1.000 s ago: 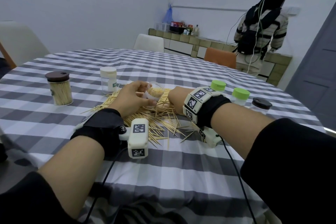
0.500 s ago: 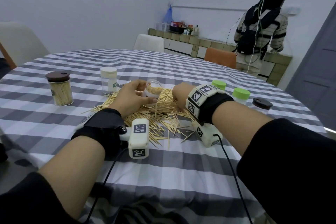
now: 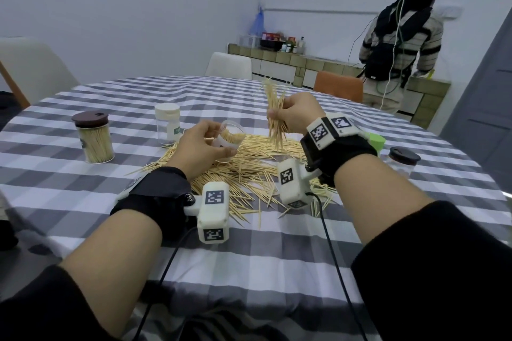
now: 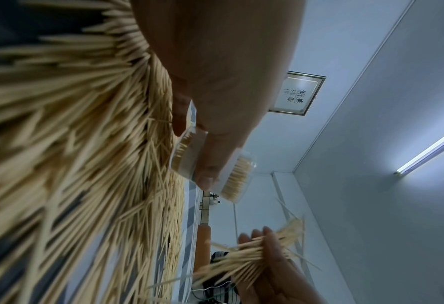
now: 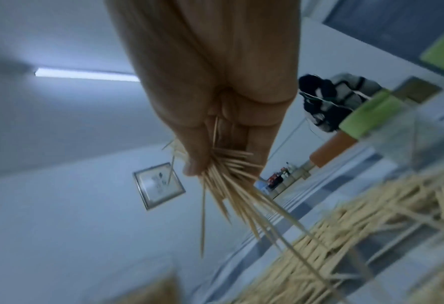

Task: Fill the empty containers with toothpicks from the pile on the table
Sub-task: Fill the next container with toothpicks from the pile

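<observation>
Half a second ago the right hand (image 3: 297, 113) was lying low on the pile of toothpicks (image 3: 249, 169); now it is standing raised above the pile, its fingers curling round a bunch of toothpicks (image 3: 274, 116) that is fanning out above and below the fist. The left hand (image 3: 202, 147) is gripping the open clear container (image 3: 228, 141) as before, tilted over the pile near the middle of the desk (image 3: 249, 271) and already partly holding toothpicks.

Toward the desk's left edge a brown-lidded jar (image 3: 94, 137) is standing full of toothpicks, and a white-lidded container (image 3: 167, 127) is standing just behind the left hand. Toward the right edge a green-lidded container (image 3: 375, 141) is showing partly behind the right wrist, with a dark-lidded jar (image 3: 403, 162) beside it. A person in a striped top (image 3: 399, 47) is standing at the far counter.

The left wrist view is showing the thumb (image 4: 210, 164) pressing across the container wall and the toothpick ends inside. The right wrist view, blurred, is showing the bunch's lower tips (image 5: 231, 195) splaying out under the fingers.
</observation>
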